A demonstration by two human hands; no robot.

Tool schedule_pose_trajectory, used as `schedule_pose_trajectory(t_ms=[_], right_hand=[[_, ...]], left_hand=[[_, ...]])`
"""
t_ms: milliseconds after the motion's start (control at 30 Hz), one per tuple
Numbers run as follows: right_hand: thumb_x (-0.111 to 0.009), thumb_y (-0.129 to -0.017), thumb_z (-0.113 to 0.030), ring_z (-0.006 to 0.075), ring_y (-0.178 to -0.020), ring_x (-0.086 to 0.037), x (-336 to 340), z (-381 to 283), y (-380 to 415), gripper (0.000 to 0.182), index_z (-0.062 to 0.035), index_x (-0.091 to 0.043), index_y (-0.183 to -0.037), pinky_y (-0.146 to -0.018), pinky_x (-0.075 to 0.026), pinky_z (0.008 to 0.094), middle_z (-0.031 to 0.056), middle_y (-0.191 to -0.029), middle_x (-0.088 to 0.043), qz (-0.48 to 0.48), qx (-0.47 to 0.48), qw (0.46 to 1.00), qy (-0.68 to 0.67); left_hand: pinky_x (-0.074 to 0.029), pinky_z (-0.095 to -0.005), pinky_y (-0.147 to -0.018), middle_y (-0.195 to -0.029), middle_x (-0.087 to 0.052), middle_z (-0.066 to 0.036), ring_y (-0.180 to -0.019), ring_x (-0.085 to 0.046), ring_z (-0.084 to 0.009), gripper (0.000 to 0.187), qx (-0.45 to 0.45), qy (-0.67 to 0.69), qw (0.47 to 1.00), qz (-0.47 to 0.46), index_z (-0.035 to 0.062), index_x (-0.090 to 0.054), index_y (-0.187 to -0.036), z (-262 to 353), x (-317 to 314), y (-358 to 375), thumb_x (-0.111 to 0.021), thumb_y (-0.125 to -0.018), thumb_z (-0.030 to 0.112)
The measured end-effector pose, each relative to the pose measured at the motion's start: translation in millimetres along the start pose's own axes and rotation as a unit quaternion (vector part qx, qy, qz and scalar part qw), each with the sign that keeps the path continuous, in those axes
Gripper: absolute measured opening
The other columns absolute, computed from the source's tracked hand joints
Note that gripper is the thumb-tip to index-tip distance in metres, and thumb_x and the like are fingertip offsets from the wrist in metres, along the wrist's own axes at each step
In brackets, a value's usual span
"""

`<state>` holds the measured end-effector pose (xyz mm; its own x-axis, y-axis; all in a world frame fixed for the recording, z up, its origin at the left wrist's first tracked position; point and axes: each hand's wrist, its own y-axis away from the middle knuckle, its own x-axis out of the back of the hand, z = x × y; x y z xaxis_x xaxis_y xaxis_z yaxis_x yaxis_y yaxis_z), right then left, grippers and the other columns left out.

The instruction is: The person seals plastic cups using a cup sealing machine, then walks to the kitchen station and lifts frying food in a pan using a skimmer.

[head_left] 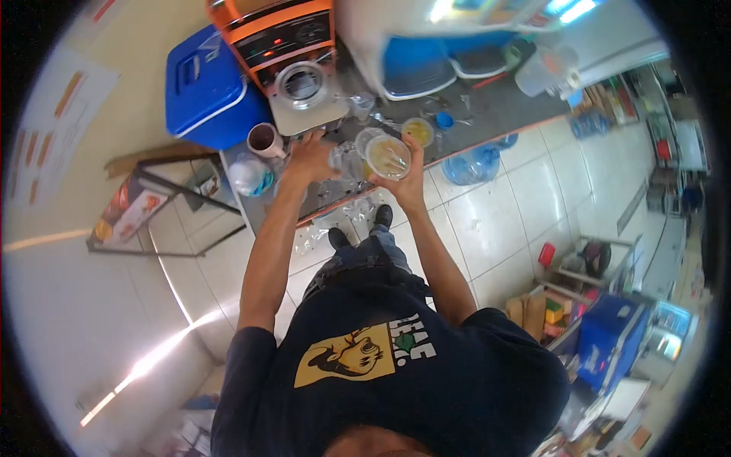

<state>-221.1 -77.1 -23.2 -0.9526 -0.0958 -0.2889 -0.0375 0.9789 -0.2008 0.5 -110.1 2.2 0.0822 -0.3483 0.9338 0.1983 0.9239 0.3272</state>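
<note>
My right hand (407,179) is wrapped round a clear plastic cup (388,158) with pale yellow contents and a clear top. Just behind it stands a second cup (419,131) with yellow-green contents. My left hand (308,158) is over the counter with its fingers spread, between a brownish mug (264,142) and some clear plastic cups (348,164). Beyond my left hand stands an orange machine (278,36) with red lights and a round metal ring (303,84) at its front.
A blue cooler (202,87) stands left of the machine. On the counter (487,122) are a small blue cap (444,120) and blue bins with dark lids (419,76). A white-and-teal bundle (251,175) lies at the left end. Large water jugs (472,166) stand on the floor.
</note>
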Motion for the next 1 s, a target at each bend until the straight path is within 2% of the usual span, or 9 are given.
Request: schedule_pose_trajectory(t_ms=[100,233,300,533,600,733,833,900,1000], right_hand=[[-0.091,-0.053,-0.007,0.0243,-0.119,-0.052,39,-1,5,0.102,-0.004,-0.035,-0.139,-0.102,-0.042,0.038,0.0128,-0.13,-0.048,0.055,-0.007,0.99,0.131],[-0.09,-0.054,-0.01,0.0272,-0.114,-0.053,104,11,-15,0.1,-0.0027,-0.036,-0.138,-0.098,-0.044,0.0385,0.0138,-0.126,-0.048,0.135,0.022,0.967,0.214],[-0.09,-0.056,-0.014,0.0298,-0.108,-0.053,131,9,-33,0.095,-0.0014,-0.039,-0.135,-0.094,-0.044,0.0398,0.0151,-0.117,-0.05,0.157,0.086,0.871,0.458],[-0.088,-0.057,-0.022,0.0343,-0.109,-0.048,201,83,-53,0.093,0.0004,-0.04,-0.134,-0.093,-0.042,0.0425,0.0178,-0.117,-0.046,0.134,0.061,0.887,0.437],[-0.087,-0.058,-0.02,0.0357,-0.111,-0.046,204,98,-61,0.092,0.0009,-0.039,-0.134,-0.094,-0.042,0.0431,0.0181,-0.117,-0.045,0.126,0.082,0.882,0.446],[-0.085,-0.059,-0.02,0.0374,-0.112,-0.045,203,111,-79,0.093,0.001,-0.037,-0.136,-0.095,-0.041,0.0438,0.0196,-0.117,-0.045,0.112,0.081,0.89,0.434],[-0.083,-0.062,-0.019,0.0387,-0.112,-0.045,203,109,-90,0.093,0.0,-0.033,-0.138,-0.095,-0.042,0.0442,0.0211,-0.119,-0.044,0.081,0.07,0.895,0.432],[-0.082,-0.064,-0.017,0.0393,-0.112,-0.044,206,106,-90,0.092,-0.0016,-0.031,-0.14,-0.094,-0.043,0.045,0.0213,-0.119,-0.043,0.049,0.053,0.896,0.439],[-0.08,-0.066,-0.015,0.0398,-0.112,-0.045,211,101,-88,0.091,-0.0031,-0.03,-0.141,-0.094,-0.043,0.0456,0.0216,-0.123,-0.04,0.022,0.052,0.885,0.461]], left_hand=[[-0.018,-0.0604,-0.111,-0.155,-0.02,-0.017,-0.145,-0.016,-0.0324,0.083,-0.008,0.133,0.99,-0.039,0.0204,-0.051,-0.136,-6,-42,-23,-0.08,-0.063,0.047],[-0.017,-0.0679,-0.108,-0.156,-0.019,-0.017,-0.144,-0.012,-0.0379,0.08,0.068,0.046,0.994,-0.072,0.0205,-0.05,-0.136,41,-8,-5,-0.081,-0.065,0.038],[-0.017,-0.07,-0.106,-0.155,-0.019,-0.018,-0.143,-0.014,-0.0422,0.08,0.133,-0.004,0.99,-0.042,0.0203,-0.05,-0.136,58,2,-4,-0.082,-0.063,0.031],[-0.017,-0.064,-0.11,-0.156,-0.016,-0.017,-0.143,-0.012,-0.0418,0.082,0.168,0.386,0.905,-0.062,0.0193,-0.049,-0.137,39,-54,-35,-0.081,-0.063,0.033],[-0.018,-0.061,-0.111,-0.156,-0.017,-0.017,-0.142,-0.017,-0.0413,0.083,0.187,0.122,0.975,-0.01,0.0169,-0.049,-0.137,61,-48,-20,-0.082,-0.063,0.036],[-0.016,-0.0614,-0.112,-0.156,-0.016,-0.017,-0.142,-0.014,-0.0428,0.085,0.161,0.162,0.97,-0.079,0.0147,-0.049,-0.137,58,-55,-15,-0.082,-0.063,0.04],[-0.025,-0.0558,-0.111,-0.152,-0.027,-0.018,-0.14,-0.027,-0.0386,0.084,0.199,0.105,0.972,-0.064,0.0133,-0.049,-0.136,63,-46,-14,-0.081,-0.064,0.044],[-0.036,-0.0459,-0.106,-0.142,-0.044,-0.019,-0.131,-0.043,-0.033,0.079,0.186,0.312,0.929,-0.073,0.0118,-0.051,-0.134,58,-39,-14,-0.081,-0.067,0.043],[-0.046,-0.0395,-0.095,-0.124,-0.06,-0.017,-0.114,-0.059,-0.0303,0.068,0.176,0.198,0.964,0.037,0.0083,-0.056,-0.125,69,-31,-9,-0.08,-0.07,0.041]])
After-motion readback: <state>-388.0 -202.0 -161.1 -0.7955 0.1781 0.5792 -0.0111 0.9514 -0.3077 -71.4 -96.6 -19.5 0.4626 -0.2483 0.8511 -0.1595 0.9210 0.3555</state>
